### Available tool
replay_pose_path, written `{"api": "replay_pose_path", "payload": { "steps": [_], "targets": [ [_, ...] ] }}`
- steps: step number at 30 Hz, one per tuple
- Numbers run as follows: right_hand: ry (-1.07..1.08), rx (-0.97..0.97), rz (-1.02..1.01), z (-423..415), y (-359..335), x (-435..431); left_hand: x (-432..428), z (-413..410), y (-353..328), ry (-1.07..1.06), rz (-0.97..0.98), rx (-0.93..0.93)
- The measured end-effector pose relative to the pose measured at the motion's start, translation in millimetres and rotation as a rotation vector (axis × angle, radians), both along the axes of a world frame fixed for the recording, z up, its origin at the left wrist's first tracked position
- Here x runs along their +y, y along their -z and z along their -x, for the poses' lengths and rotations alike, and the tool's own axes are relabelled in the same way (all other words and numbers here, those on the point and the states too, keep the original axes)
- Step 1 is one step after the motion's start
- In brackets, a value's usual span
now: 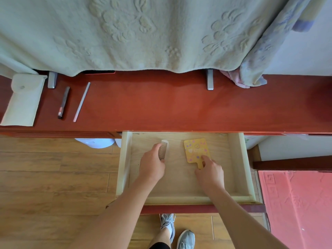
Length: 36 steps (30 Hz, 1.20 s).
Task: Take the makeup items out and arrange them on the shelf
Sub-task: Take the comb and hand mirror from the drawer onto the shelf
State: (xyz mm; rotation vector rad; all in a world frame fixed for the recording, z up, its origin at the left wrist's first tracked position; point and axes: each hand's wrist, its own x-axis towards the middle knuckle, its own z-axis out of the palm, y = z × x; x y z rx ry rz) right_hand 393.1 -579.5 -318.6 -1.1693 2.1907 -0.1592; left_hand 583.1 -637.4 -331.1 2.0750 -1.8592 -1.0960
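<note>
In the open drawer [124,159], the left hand [151,164] curls its fingers round the lower end of a white comb [163,150]. The right hand [210,172] pinches the handle of a yellow mirror [195,150], index finger on its face. Both items lie on the drawer floor, apart. On the red shelf [161,105] above, at the left, lie a pouch [23,101], a dark pencil [63,103] and a silver stick [81,102], side by side.
</note>
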Motion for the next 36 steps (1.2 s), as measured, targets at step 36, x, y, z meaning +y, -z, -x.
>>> {"api": "replay_pose_path", "payload": {
  "steps": [36],
  "targets": [
    [-0.118, -0.040, 0.193, 35.5, -82.2, 52.6, 76.0, 18.6, -101.3, -0.219, 0.204, 0.104]
  ]
}}
